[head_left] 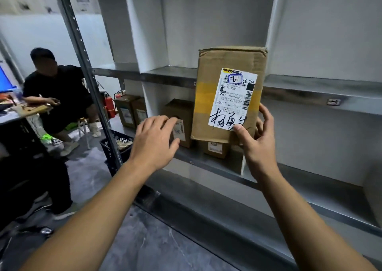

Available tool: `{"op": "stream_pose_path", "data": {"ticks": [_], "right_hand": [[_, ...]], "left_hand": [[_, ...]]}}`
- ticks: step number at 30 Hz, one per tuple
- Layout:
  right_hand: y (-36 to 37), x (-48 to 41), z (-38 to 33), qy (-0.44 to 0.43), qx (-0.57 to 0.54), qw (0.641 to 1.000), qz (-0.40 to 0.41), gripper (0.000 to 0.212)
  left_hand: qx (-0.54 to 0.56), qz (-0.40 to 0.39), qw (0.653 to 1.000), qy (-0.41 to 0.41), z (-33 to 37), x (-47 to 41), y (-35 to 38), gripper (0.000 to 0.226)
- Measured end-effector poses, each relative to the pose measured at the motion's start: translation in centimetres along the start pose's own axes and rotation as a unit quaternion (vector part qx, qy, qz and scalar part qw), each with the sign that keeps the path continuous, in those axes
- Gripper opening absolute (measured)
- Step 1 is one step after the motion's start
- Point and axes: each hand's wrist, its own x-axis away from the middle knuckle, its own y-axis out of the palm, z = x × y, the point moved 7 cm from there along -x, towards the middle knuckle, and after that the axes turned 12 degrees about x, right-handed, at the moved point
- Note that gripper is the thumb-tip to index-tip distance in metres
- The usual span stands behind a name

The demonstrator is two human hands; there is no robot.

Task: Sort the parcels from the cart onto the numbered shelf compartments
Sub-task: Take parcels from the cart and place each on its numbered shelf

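Observation:
My right hand (258,140) grips the lower right corner of a brown cardboard parcel (208,80), thumb on its front. The parcel is upright, with yellow tape and a white shipping label (234,99) bearing black handwriting. It is held in front of the metal shelf (299,97), level with the middle board. My left hand (155,138) hovers left of the parcel with relaxed fingers, holding nothing. It partly covers a small brown parcel (182,111) standing in a lower compartment. Another small parcel (216,149) is partly hidden beneath the held one.
Two more brown boxes (130,111) stand in the lower left compartment. A seated person in black (60,97) is at the left by a table. A dark crate (116,146) and red fire extinguishers (109,105) stand on the floor beyond the shelf's upright post (82,49).

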Motion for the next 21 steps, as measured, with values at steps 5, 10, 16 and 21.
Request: {"op": "stream_pose_path", "data": {"ticks": [5, 10, 16, 21], "right_hand": [[5.9, -5.3, -0.5, -0.027, 0.005, 1.000, 0.015, 0.076], [11.4, -10.9, -1.5, -0.059, 0.028, 0.996, 0.065, 0.070], [17.3, -17.3, -2.2, -0.072, 0.037, 0.990, 0.115, 0.072], [19.6, -22.3, -2.4, -0.074, 0.085, 0.984, 0.138, 0.069]], "left_hand": [[0.016, -0.005, 1.000, 0.007, -5.5, -4.4, 1.6, 0.054], [0.028, -0.006, 0.999, 0.045, -10.8, -10.1, 2.7, 0.054], [0.066, 0.016, 0.993, 0.101, -16.7, -17.1, 2.4, 0.055], [0.129, 0.042, 0.984, 0.112, -19.7, -21.1, 2.7, 0.053]]}}
